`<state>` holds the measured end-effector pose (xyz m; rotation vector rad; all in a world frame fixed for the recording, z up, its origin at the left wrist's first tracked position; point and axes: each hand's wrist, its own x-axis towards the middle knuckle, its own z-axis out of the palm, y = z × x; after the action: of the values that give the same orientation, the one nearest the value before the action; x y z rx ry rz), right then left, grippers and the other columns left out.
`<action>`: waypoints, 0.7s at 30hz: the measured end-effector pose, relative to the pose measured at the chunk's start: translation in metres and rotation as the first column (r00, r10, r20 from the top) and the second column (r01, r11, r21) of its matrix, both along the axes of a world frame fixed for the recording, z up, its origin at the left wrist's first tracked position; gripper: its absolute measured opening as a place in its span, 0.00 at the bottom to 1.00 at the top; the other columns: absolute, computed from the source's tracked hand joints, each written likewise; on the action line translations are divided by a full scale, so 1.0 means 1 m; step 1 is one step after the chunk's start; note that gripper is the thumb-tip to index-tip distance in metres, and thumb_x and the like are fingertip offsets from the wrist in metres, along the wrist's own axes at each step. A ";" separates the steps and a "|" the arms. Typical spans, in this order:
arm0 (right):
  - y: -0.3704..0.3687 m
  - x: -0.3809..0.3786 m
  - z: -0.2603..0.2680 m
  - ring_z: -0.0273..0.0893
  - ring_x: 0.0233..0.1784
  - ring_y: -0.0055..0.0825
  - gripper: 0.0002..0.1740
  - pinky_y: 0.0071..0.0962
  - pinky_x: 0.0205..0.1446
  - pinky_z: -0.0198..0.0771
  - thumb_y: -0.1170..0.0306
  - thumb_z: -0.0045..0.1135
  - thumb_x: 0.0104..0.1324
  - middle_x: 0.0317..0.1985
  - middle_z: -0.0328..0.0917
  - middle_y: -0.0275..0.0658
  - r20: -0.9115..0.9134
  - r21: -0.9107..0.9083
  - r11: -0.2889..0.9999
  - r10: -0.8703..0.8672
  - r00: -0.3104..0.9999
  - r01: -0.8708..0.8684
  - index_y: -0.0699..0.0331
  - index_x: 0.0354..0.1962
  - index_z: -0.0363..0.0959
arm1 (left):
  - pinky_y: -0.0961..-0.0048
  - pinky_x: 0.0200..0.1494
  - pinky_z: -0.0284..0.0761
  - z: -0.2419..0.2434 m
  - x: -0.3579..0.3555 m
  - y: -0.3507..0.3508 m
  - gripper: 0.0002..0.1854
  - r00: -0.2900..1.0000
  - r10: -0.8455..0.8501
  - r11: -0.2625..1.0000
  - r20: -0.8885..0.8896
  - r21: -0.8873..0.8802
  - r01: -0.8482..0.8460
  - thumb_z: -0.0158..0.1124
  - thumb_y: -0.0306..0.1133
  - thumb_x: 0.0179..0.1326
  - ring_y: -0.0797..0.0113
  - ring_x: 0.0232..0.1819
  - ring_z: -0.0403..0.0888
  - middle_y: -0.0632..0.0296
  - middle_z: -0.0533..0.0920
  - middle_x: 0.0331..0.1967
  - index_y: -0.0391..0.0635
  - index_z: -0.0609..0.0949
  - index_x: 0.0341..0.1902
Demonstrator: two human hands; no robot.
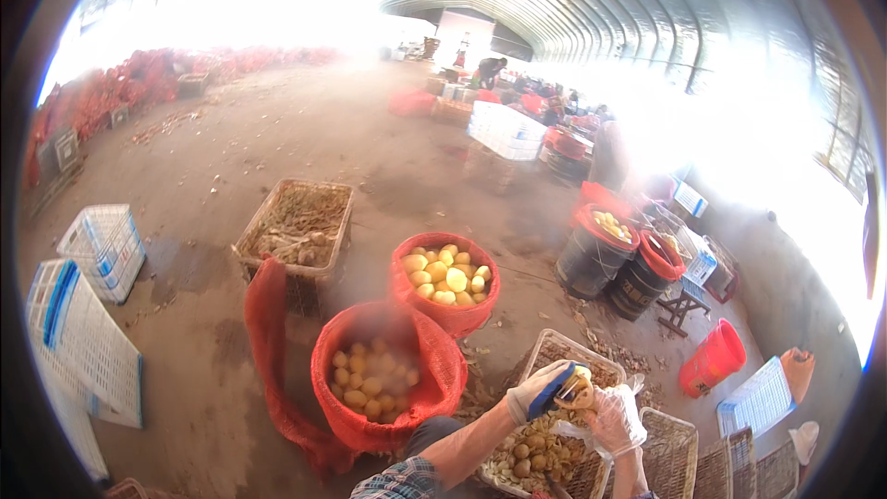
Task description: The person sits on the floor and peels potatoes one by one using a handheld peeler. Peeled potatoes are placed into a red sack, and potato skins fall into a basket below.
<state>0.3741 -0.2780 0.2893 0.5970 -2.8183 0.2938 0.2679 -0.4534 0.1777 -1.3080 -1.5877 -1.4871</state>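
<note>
My left hand [544, 391], in a grey and blue work glove, grips what looks like a peeler [571, 389] laid against a potato [585, 398]. The potato is partly peeled, pale at its top and brown below. My right hand [617, 419], in a clear plastic glove, holds it from the other side. Under both hands a plastic crate [500, 482] contains unpeeled potatoes [533, 454] among peelings. To the left, a red mesh bag [326, 353] lines a round container with potatoes [371, 388] inside. Beyond it another red-lined container [478, 315] is full of peeled yellow potatoes [450, 274].
A crate of peelings [298, 222] stands ahead left, near white crates [104, 249]. Dark buckets [582, 256], a small stool [682, 308] and a red bucket [714, 358] are on the right. More crates [669, 443] sit beside my right arm. People work farther back.
</note>
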 end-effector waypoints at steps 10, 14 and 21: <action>0.034 -0.008 0.010 0.80 0.29 0.40 0.11 0.41 0.36 0.70 0.63 0.59 0.63 0.23 0.78 0.41 -0.105 0.124 0.982 0.159 0.982 -0.145 0.60 0.39 0.80 | 0.78 0.33 0.69 0.030 0.034 -0.012 0.21 0.126 -0.573 0.779 0.810 0.491 0.389 0.52 0.47 0.78 0.75 0.36 0.77 0.63 0.82 0.43 0.43 0.77 0.62; 0.100 0.003 -0.032 0.81 0.35 0.36 0.13 0.35 0.40 0.76 0.73 0.63 0.57 0.32 0.81 0.38 0.118 -0.675 0.736 0.041 0.992 0.050 0.61 0.42 0.83 | 0.78 0.24 0.69 0.053 0.028 -0.022 0.23 -0.133 -0.659 0.718 0.740 0.672 0.178 0.52 0.52 0.77 0.74 0.29 0.78 0.64 0.83 0.39 0.47 0.78 0.61; 0.111 -0.002 -0.069 0.75 0.35 0.39 0.29 0.37 0.45 0.74 0.56 0.79 0.55 0.31 0.77 0.39 0.340 -0.747 0.629 0.081 0.937 0.217 0.62 0.48 0.77 | 0.78 0.31 0.69 0.021 0.029 0.003 0.29 -0.077 -0.648 0.711 0.758 0.638 0.296 0.53 0.53 0.76 0.72 0.35 0.76 0.59 0.83 0.46 0.42 0.74 0.68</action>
<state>0.3720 -0.1674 0.2199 0.2280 -2.5888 1.6447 0.2966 -0.4502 0.1989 -0.5554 -1.3452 -3.4954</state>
